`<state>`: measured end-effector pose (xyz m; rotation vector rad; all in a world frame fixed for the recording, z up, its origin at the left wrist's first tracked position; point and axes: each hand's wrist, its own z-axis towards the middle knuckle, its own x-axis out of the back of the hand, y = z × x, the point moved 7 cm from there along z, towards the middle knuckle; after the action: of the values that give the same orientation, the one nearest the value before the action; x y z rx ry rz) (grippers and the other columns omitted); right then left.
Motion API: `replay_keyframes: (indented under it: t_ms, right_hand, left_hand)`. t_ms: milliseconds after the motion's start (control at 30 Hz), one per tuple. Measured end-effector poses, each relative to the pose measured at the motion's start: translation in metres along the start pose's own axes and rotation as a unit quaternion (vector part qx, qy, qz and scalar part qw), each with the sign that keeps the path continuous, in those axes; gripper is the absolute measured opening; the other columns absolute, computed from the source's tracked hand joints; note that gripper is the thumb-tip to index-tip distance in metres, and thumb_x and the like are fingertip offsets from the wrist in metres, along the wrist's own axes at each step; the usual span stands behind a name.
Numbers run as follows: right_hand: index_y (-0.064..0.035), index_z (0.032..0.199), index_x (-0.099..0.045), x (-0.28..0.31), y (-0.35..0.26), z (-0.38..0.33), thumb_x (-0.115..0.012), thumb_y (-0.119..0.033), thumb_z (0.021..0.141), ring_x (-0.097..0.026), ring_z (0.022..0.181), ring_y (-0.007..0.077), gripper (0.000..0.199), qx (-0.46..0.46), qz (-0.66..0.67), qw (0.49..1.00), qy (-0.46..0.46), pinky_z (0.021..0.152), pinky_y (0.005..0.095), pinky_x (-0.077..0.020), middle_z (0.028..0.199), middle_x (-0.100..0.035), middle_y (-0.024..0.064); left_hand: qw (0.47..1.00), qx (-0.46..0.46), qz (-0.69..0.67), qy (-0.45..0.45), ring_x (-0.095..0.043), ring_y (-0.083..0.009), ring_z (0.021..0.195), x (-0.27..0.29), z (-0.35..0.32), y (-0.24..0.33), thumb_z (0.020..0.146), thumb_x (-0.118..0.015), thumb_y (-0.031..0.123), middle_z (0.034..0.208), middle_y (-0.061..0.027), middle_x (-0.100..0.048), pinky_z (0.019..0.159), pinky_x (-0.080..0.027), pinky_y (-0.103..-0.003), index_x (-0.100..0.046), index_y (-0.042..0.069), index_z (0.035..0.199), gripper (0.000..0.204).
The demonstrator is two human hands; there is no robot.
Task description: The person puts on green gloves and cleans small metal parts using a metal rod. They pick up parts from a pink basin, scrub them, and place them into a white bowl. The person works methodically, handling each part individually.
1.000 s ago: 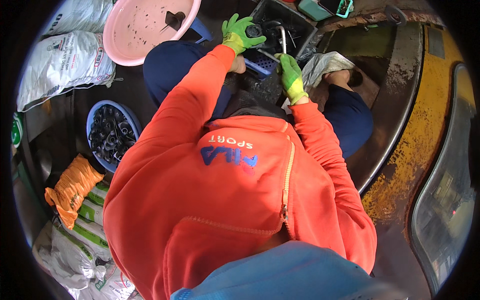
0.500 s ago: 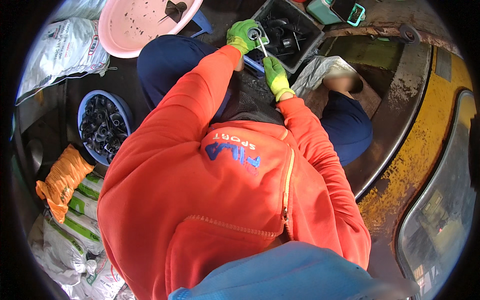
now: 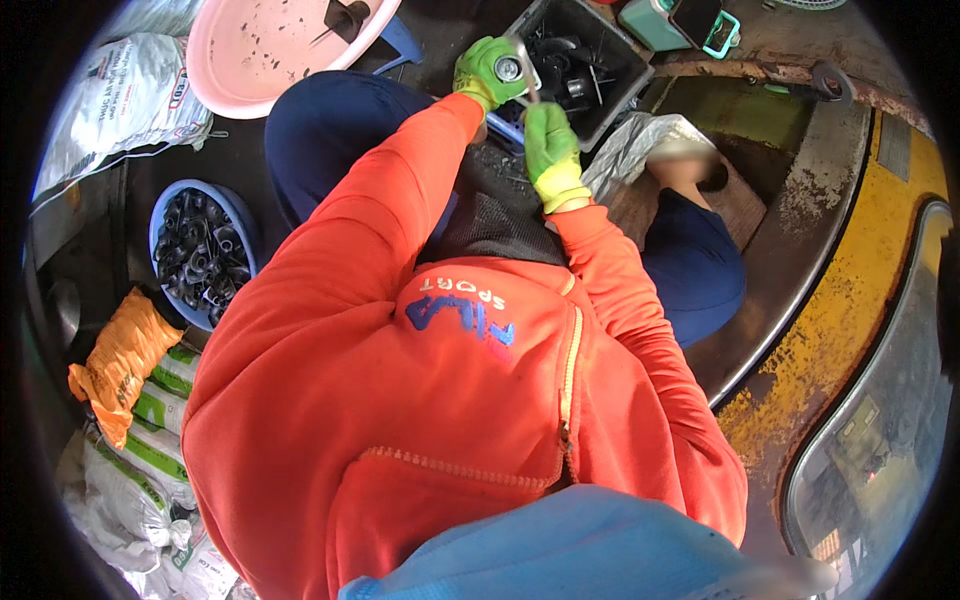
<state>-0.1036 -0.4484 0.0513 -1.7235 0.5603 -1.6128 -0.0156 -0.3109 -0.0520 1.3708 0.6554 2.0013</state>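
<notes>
Grips one round part (image 3: 508, 69) in the left hand (image 3: 482, 76), with gloved fingers curled around its side and a pale ring exposed. Positioned just beside the left edge of one black crate (image 3: 617, 108), partly filled with dark pieces (image 3: 575, 88). Closed firmly around one tool (image 3: 526, 70) with the right hand (image 3: 552, 145); blurred at the upper end, near the round part. Cannot tell whether touching it. Marked with white and blue lettering, inverted in view, on one red jacket (image 3: 330, 410). Printed in dark and red characters on a white sack (image 3: 115, 95). Counted nearby: one pink basin (image 3: 235, 55), one blue tub (image 3: 243, 220), one orange bag (image 3: 130, 350).
</notes>
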Motion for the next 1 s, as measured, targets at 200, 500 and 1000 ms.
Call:
replay_keyframes:
  t_ms: [200,500,1000]
  right_hand:
    - [-0.0027,0.101,-0.053,-0.017,0.030,-0.001,-0.038,-0.036,0.096,-0.053,0.099,0.0465,0.037,-0.203,-0.053,0.970,-0.126,0.079,0.0501,-0.0430,0.104,-0.058,0.0239]
    - [-0.0046,0.096,-0.058,-0.030,0.056,0.002,-0.040,-0.034,0.096,-0.056,0.091,0.0434,0.034,-0.201,0.058,0.976,-0.066,0.076,0.0454,-0.0451,0.094,-0.062,0.0219]
    - [-0.0025,0.104,-0.057,-0.010,0.043,-0.009,-0.035,-0.043,0.096,-0.054,0.097,0.0467,0.047,-0.088,0.172,0.981,0.031,0.083,0.0496,-0.0424,0.104,-0.060,0.0247]
  left_hand:
    - [0.997,-0.054,-0.026,0.053,-0.059,-0.0298,0.094,0.009,0.005,0.009,0.055,-0.081,0.043,0.099,-0.0055,-0.065,0.081,-0.049,-0.042,-0.066,0.014,0.091,0.049]
    - [0.998,-0.034,-0.011,0.056,-0.059,-0.0300,0.103,0.004,0.000,0.007,0.057,-0.082,0.037,0.106,-0.0046,-0.066,0.092,-0.047,-0.040,-0.066,0.016,0.095,0.046]
    - [1.000,0.000,-0.004,-0.002,-0.056,-0.0321,0.109,-0.010,-0.006,-0.003,0.056,-0.081,0.046,0.112,-0.0037,-0.064,0.095,-0.043,-0.044,-0.066,0.017,0.101,0.056]
